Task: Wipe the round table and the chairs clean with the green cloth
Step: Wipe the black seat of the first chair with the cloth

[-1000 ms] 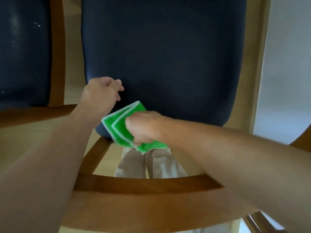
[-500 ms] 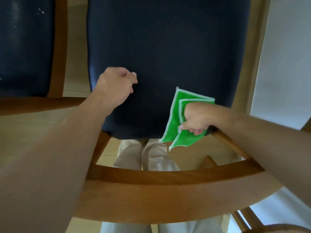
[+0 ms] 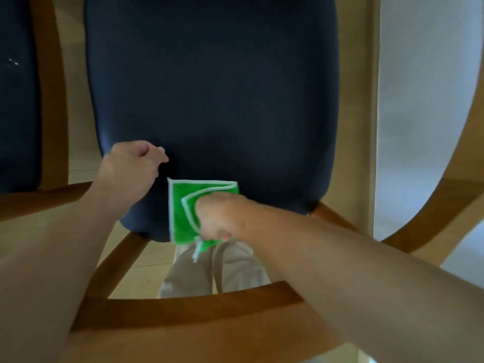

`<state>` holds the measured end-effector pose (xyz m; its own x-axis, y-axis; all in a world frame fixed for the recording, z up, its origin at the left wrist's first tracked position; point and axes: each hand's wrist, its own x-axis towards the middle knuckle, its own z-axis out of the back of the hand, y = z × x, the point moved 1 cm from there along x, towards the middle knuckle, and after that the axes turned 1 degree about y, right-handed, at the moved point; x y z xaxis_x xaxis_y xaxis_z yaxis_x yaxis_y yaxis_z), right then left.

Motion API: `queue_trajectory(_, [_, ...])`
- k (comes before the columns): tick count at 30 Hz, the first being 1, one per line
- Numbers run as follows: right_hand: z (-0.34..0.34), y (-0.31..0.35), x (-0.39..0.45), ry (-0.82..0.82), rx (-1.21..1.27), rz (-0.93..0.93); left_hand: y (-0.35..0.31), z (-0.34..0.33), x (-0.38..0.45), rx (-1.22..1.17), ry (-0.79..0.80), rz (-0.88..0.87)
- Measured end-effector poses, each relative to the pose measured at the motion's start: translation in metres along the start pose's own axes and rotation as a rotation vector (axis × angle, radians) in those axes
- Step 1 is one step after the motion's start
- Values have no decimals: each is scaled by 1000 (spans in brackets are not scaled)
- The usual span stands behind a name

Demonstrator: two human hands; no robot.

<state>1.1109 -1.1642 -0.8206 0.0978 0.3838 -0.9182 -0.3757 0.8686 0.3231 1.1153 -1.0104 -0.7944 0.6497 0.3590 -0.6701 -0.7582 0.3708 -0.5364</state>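
The cloth (image 3: 180,213) is bright green with a white edge all round. It lies on the chair seat (image 3: 212,100), which is dark blue. The chair frame (image 3: 199,307) below the seat is warm brown wood. The trousers (image 3: 235,268) under the cloth are light tan.

no text, label, brand, number or sign is showing legibly anywhere in the view.
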Motion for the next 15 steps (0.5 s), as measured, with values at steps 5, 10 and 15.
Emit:
queue_trajectory(5, [28,-97,-45,249,168,-286,-5,-3,0,20,25,25])
queue_trajectory(10, [73,-192,-84,184,224,-475,-4,-6,4,15,49,0])
queue_trajectory(15, [65,-183,-84,90,81,-451,-8,-7,2,30,41,1])
